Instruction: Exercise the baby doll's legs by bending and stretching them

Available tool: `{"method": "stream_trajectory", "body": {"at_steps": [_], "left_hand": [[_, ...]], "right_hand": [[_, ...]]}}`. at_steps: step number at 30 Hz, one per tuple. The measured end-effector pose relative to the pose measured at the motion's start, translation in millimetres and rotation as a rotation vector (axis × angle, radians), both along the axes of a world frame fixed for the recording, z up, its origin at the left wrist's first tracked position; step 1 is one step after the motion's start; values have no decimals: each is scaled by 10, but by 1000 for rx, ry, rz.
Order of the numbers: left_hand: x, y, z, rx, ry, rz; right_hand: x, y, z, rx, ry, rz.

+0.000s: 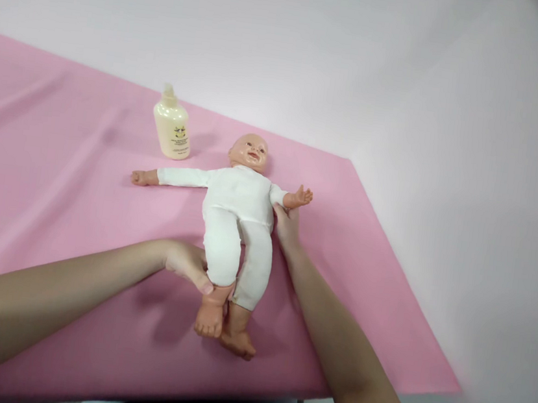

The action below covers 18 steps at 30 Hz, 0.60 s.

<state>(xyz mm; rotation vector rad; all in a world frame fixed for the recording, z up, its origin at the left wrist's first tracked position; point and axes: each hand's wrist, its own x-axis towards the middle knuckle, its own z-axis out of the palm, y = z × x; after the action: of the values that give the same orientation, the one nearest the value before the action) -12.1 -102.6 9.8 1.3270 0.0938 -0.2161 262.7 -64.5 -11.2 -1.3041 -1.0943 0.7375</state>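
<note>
A baby doll (241, 195) with a white cloth body and bare plastic head, hands and feet lies face up, its head toward the wall. My left hand (188, 265) grips the doll's lower leg on the left side, thumb on top by the ankle and the other fingers hidden beneath. That leg looks slightly raised. On the other side, my right hand (286, 224) is at the doll's side, just under its outstretched arm. The thumb shows against the cloth; the remaining fingers are hidden, apparently behind the body or arm.
A pale yellow pump bottle (172, 129) stands upright beyond the doll's left-side arm. Pink cloth (77, 204) with a few creases covers the table. White walls (288, 47) border its back and right side. The table's front edge lies close to my body.
</note>
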Motion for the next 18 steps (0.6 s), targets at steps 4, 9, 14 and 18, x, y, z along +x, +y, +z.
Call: {"method": "stream_trajectory", "body": {"at_steps": [4, 9, 14, 18], "left_hand": [[8, -16, 27, -14, 16, 7], [14, -20, 28, -29, 6, 9], [17, -9, 9, -29, -14, -1], [18, -11, 13, -38, -17, -15]], "right_hand": [[-12, -12, 21, -11, -6, 8], [-9, -10, 25, 7, -6, 6], [9, 5, 0, 10, -23, 8], [13, 14, -22, 30, -9, -4]]}}
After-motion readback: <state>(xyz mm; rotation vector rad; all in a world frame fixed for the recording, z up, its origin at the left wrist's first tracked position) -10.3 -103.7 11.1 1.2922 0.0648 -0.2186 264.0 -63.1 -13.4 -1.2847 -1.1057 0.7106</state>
